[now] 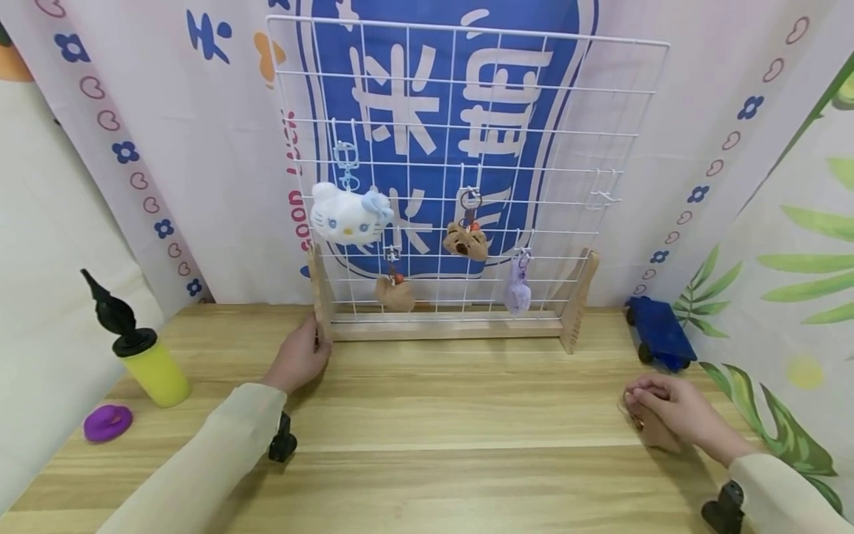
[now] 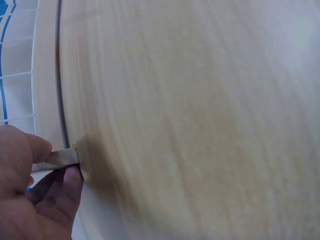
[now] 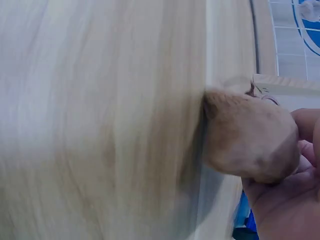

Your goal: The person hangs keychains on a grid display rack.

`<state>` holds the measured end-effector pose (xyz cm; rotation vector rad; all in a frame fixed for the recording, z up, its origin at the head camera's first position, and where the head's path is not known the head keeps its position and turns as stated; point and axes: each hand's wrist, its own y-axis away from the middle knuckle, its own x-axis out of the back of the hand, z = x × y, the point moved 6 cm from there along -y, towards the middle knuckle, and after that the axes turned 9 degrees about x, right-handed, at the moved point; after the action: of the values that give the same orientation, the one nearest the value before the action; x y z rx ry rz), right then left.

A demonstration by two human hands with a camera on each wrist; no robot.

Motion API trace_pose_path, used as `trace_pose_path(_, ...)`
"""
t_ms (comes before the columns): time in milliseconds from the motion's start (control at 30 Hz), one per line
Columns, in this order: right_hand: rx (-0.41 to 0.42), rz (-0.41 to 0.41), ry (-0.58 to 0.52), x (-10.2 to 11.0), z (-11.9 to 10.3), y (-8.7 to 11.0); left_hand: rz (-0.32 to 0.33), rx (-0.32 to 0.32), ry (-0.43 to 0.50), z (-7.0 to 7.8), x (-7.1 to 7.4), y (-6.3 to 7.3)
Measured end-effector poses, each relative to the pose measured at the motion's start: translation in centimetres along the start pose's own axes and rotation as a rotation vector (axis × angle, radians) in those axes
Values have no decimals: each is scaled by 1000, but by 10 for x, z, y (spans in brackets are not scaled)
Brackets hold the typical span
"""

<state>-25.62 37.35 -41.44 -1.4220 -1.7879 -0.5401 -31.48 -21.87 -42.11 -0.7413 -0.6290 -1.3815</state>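
Observation:
A white wire grid rack [image 1: 447,331] with a wooden base stands at the back of the table. At its left wooden foot [image 2: 61,158], my left hand [image 1: 300,359] pinches the wood between thumb and fingers. Off to the right of the rack, my right hand [image 1: 682,417] holds a brown plush keychain [image 3: 252,137] by its ring end, and the plush hangs low over the table. On the grid hang a white cat-head plush [image 1: 350,215] with a blue bow, a brown bear-face plush [image 1: 467,242], a tan plush [image 1: 395,295] and a purple charm [image 1: 517,288].
A spare white hook [image 1: 603,194] is on the grid's right side. A blue toy car [image 1: 660,332] sits beyond my right hand. At the left stand a yellow pump bottle [image 1: 156,373] with a black top and a purple ring-shaped item [image 1: 108,423]. Printed curtains close off the back.

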Motion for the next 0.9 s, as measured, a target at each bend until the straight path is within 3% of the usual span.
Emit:
trace_pose_path(200, -64, 14, -176, -2, -2, 1, 5, 2, -4, -3, 0, 0)
trace_pose_path(433, -81, 29, -321, -4, -13, -3, -1, 9, 5, -3, 0, 1)
trace_pose_path(567, -15, 39, -426, -4, -24, -6, -10, 10, 8, -2, 0, 0)
trace_pose_path(800, 180, 114, -688, 5, -50, -20, -9, 6, 2, -2, 0, -1)
trace_pose_path(900, 227, 131, -720, 12, -60, -27, -11, 9, -1, -1, 0, -1)
